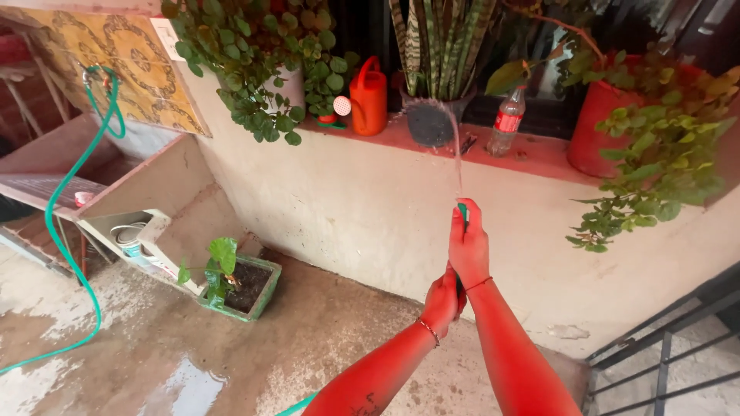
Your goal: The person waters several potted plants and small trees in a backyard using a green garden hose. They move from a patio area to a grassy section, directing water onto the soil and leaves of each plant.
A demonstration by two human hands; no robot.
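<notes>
A: What setting is shown?

B: An outdoor yard is seen, with a pale plastered wall [370, 208] topped by a red-painted ledge [539, 154] and a wet concrete floor [177, 362].

A: How are the hands placed?

B: The right hand [468, 245] is closed around the end of a green hose [69, 231], with its nozzle tip just seen above the fingers. The left hand [442, 302] is wrapped around the hose just below, touching the right wrist. A thin stream of water [456, 146] is thrown up toward 12 o'clock.

A: What lies around the stream?

B: A dark pot with a tall striped plant [432, 62] is met at 12 o'clock. An orange watering can [368, 96] is set at 11 o'clock, a clear plastic bottle [506, 122] just at 1 o'clock, and a red pot with a trailing plant [609, 115] at 2 o'clock.

A: And lower down?

B: A green square planter [243, 289] is placed on the floor at 9 o'clock, well apart from the hands. The hose is trailed across the floor to a tap at 10 o'clock. A black metal railing [663, 354] is seen at 4 o'clock.
</notes>
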